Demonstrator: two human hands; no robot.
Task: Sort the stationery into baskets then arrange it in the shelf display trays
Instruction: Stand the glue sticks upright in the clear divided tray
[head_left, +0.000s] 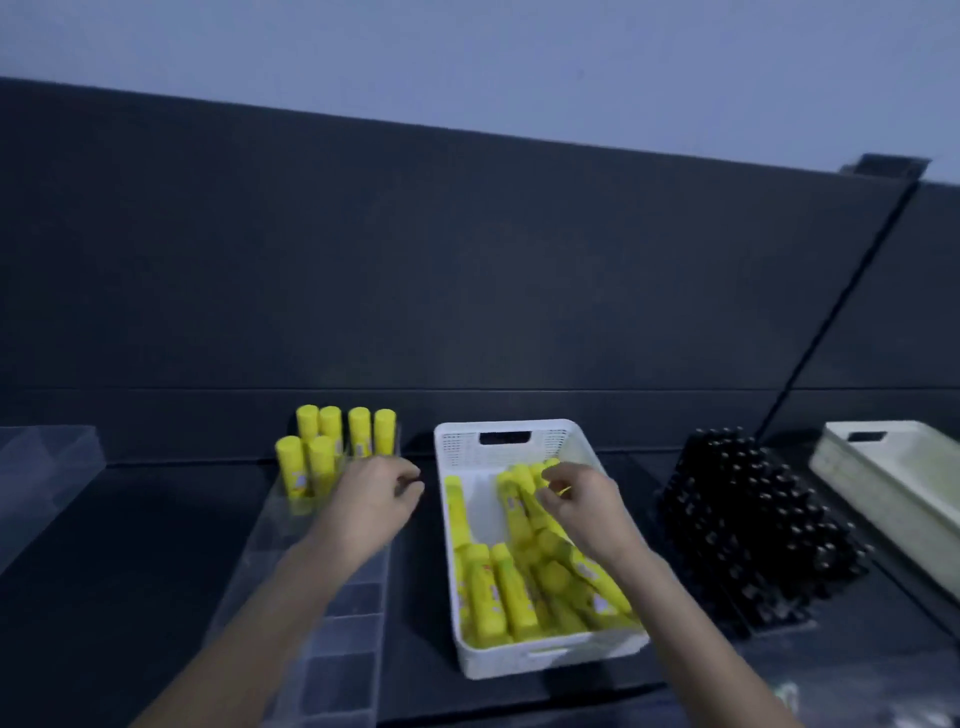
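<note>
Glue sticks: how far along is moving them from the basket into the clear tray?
Early. Done: six upright glue sticks stand at the far end of the clear tray. In hand: the right hand pinches one of the loose glue sticks in the white basket; the left hand hovers by the tray, apparently holding nothing. Left: many sticks lie in the basket, and the tray's nearer compartments look unfilled.

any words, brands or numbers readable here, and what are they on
No text can be read in this view.
Labels on the standing glue sticks in the clear tray: small reddish and white marks, too blurred to read.
Labels on the loose glue sticks lying in the white basket: the same, too blurred to read.
Black items and cream basket: no lettering visible.
</note>
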